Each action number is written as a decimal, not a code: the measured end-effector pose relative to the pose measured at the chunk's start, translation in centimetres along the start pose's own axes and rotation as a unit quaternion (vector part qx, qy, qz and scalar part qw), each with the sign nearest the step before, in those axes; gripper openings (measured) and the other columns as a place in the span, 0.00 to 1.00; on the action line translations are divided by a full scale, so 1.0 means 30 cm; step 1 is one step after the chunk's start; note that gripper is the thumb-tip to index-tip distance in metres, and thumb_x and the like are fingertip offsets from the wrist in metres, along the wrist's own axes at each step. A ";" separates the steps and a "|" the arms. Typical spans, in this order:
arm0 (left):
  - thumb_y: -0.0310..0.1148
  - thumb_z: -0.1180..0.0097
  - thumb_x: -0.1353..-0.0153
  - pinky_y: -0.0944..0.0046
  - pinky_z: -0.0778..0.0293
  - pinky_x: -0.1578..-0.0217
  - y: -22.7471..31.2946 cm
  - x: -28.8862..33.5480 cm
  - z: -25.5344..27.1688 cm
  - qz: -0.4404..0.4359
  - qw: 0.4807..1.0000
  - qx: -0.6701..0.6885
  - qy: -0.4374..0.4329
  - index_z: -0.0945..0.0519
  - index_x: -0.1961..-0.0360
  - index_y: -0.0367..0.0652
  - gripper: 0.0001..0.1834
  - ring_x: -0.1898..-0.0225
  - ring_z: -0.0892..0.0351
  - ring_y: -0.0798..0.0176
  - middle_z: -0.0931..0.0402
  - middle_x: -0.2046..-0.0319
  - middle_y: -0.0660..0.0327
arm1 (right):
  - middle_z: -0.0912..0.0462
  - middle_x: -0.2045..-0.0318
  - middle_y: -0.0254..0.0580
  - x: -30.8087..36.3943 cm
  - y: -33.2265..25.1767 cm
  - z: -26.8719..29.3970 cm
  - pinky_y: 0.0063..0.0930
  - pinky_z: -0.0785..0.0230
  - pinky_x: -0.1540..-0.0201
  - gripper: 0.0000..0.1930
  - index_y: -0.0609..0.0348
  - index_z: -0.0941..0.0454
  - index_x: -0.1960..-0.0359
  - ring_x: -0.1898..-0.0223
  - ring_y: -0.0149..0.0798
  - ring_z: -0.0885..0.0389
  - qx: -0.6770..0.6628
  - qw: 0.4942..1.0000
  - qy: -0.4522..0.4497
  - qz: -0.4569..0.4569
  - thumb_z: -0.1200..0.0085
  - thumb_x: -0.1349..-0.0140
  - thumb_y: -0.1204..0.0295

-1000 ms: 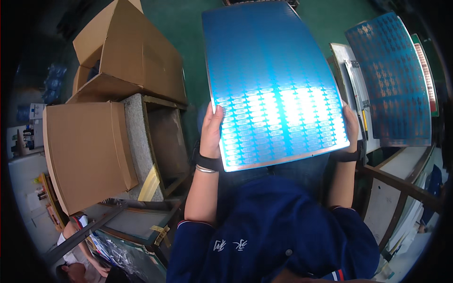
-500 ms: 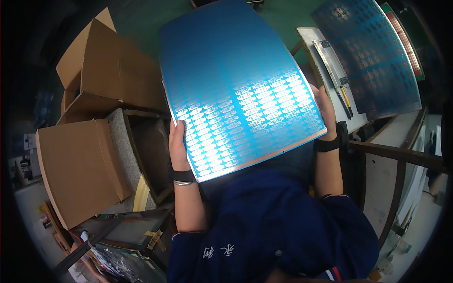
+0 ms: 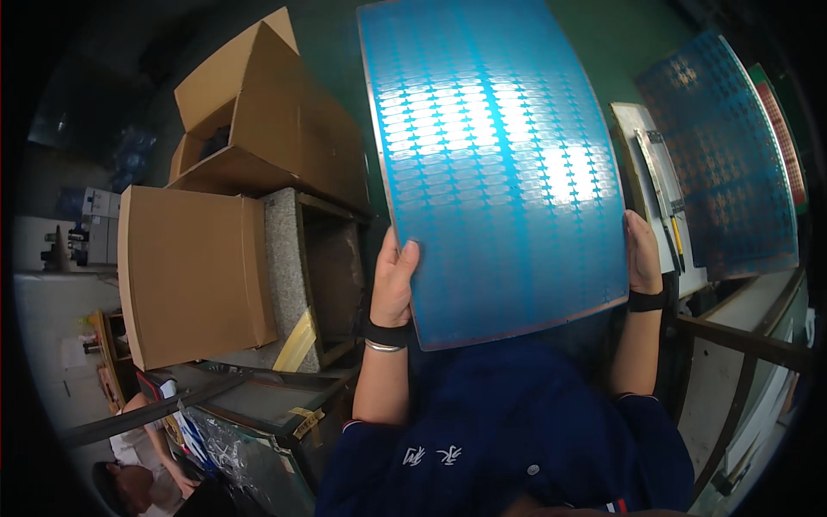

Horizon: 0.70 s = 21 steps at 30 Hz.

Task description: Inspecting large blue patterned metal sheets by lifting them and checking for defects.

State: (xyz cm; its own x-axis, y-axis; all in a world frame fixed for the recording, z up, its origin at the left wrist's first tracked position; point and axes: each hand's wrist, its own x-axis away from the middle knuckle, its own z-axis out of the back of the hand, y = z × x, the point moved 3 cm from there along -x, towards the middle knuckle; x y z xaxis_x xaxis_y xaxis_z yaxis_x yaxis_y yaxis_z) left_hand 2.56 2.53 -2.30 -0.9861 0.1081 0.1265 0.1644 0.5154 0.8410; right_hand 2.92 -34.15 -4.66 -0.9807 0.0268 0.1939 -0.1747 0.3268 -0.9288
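Note:
Between my two hands I hold up a large blue circuit board panel [image 3: 508, 258] with rows of small repeated shapes and a thin copper-coloured edge. Bright glare covers its upper middle. My left hand [image 3: 396, 280] grips the left edge, its thumb lying on the face and the other fingers mostly behind the panel. On the opposite edge, my right hand [image 3: 643, 254] is closed, with part of the fingers hidden. Both wrists wear black bands. To the right stands another blue patterned panel [image 3: 719, 164], near a white board [image 3: 637, 146] bearing a ruler and a yellow pen-like tool [image 3: 676, 233].
An open cardboard box [image 3: 284, 129] stands at the left, with a second carton [image 3: 194, 276] nearer me by a grey block [image 3: 284, 258]. Dark metal bars [image 3: 741, 339] run at the lower right. Another person [image 3: 146, 465] is at the lower left.
The panel's angle has shifted, and the glare now lies higher across its rows. In the picture, the panel, both hands and the surroundings sit further right and mostly lower. Both hands keep their hold.

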 end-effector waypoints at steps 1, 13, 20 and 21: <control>0.38 0.50 0.37 0.66 0.34 0.50 0.001 0.004 0.007 0.002 1.000 -0.008 -0.005 0.37 0.41 0.39 0.26 0.51 0.31 0.67 0.31 0.50 0.60 | 0.21 0.66 0.37 -0.017 -0.003 -0.010 0.17 0.32 0.60 0.18 0.66 0.27 0.57 0.65 0.25 0.24 -0.003 1.000 -0.011 0.005 0.61 0.32 0.62; 0.37 0.51 0.36 0.68 0.37 0.50 0.008 -0.004 0.001 -0.017 0.996 -0.033 -0.080 0.33 0.47 0.37 0.20 0.52 0.31 0.69 0.28 0.54 0.61 | 0.21 0.68 0.33 -0.129 -0.272 -0.081 0.14 0.31 0.66 0.13 0.60 0.25 0.58 0.69 0.21 0.25 -0.005 0.979 0.068 0.191 0.58 0.32 0.65; 0.34 0.53 0.35 0.66 0.28 0.54 0.205 -0.153 -0.093 -0.130 0.990 0.042 -0.042 0.33 0.53 0.34 0.15 0.57 0.26 0.68 0.25 0.60 0.58 | 0.22 0.66 0.31 -0.089 -0.286 -0.139 0.13 0.32 0.63 0.13 0.61 0.27 0.54 0.66 0.20 0.26 0.002 0.966 0.069 0.250 0.57 0.33 0.67; 0.31 0.52 0.36 0.66 0.29 0.53 0.222 -0.166 -0.103 -0.146 0.988 0.017 -0.048 0.32 0.53 0.36 0.13 0.56 0.27 0.68 0.25 0.60 0.59 | 0.22 0.64 0.33 -0.085 -0.294 -0.152 0.15 0.32 0.60 0.12 0.61 0.29 0.52 0.63 0.21 0.26 0.004 0.964 0.061 0.259 0.57 0.33 0.68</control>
State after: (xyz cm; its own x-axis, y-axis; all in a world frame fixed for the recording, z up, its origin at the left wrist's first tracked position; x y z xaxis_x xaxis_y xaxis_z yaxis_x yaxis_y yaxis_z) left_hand 8.50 2.79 4.30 -0.9849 0.0288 -0.1705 -0.1247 0.5644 0.8160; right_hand 7.37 -32.80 4.46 -0.9186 0.2956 -0.2621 0.3354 0.2328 -0.9129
